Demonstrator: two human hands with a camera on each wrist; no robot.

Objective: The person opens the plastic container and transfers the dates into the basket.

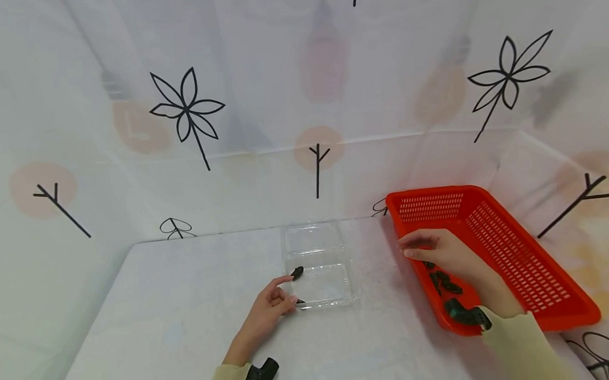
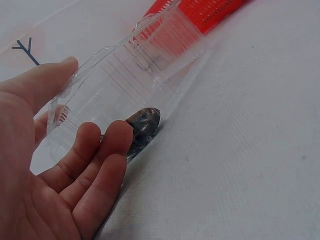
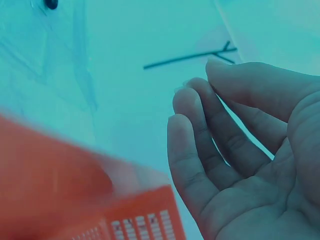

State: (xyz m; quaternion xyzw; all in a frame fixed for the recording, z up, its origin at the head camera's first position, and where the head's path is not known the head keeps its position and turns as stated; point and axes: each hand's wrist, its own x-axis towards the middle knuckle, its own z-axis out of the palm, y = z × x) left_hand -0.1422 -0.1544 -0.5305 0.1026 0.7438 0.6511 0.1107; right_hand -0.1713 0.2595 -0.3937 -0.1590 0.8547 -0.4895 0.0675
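A clear plastic box (image 1: 324, 284) with its lid folded back stands on the white-covered table. My left hand (image 1: 269, 310) grips its left side, with the thumb at the rim in the left wrist view. Inside the box near these fingers lie a shiny dark oval piece (image 2: 145, 125) and a second dark piece (image 1: 300, 302), partly hidden by the hand; their kind is unclear. My right hand (image 1: 440, 249) hovers over the left rim of a red plastic basket (image 1: 508, 250), fingers slightly bent with nothing between them. Beneath it, several similar dark pieces (image 1: 451, 287) lie along the basket's left side.
The basket's slotted walls rise to the right of the box, with a strip of table between them. A patterned white cloth (image 1: 261, 113) hangs behind the table. Black wrist devices (image 1: 263, 371) sit at both sleeves.
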